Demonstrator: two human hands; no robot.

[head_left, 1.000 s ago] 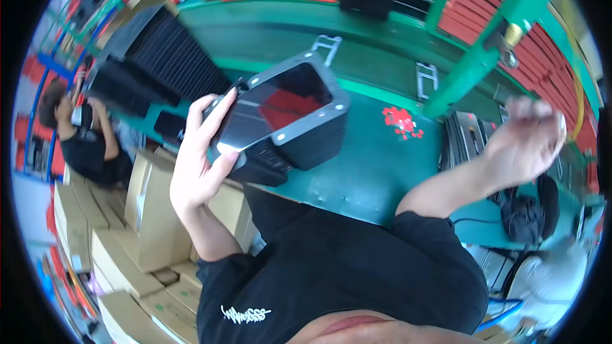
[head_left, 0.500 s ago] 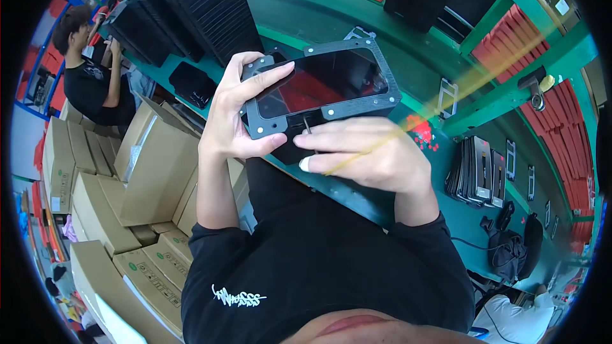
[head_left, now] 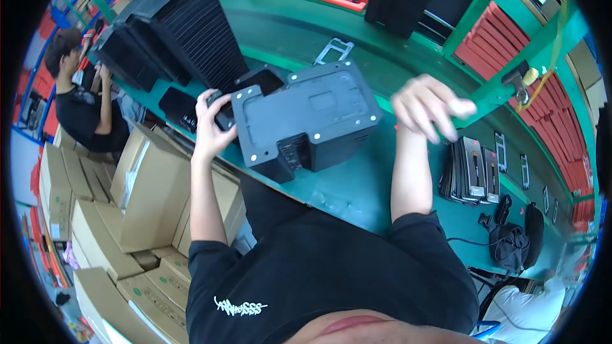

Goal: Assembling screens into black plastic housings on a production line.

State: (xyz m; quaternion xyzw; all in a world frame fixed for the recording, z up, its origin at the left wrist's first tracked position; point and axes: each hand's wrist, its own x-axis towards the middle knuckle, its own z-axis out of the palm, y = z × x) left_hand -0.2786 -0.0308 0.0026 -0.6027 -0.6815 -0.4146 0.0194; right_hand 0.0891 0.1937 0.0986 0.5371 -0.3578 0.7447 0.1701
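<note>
A black block-like fixture [head_left: 306,111] with a shallow recess on top and several silver round studs stands on the green bench in front of me. At its left side the thumb and fingers of my left hand [head_left: 213,127] are closed on a dark flat piece [head_left: 224,114], mostly hidden by fingers and block. Behind the fixture a dark glossy panel [head_left: 262,80] shows in part; I cannot tell whether it is the same piece. My right hand [head_left: 430,105] is raised to the right of the fixture, apart from it, fingers spread and seemingly holding nothing.
Tall black stacked trays [head_left: 197,32] stand at the back left, open cartons [head_left: 156,197] below them. To the right are thin dark panels [head_left: 470,169], a black bag [head_left: 508,245] and a green post with a yellow cord [head_left: 542,83]. A co-worker [head_left: 89,102] is at far left.
The glossy screen has left the fixture's recess. My left hand has shifted to the fixture's left side; my right hand has moved away rightward and opened. The yellow cord no longer stretches toward it.
</note>
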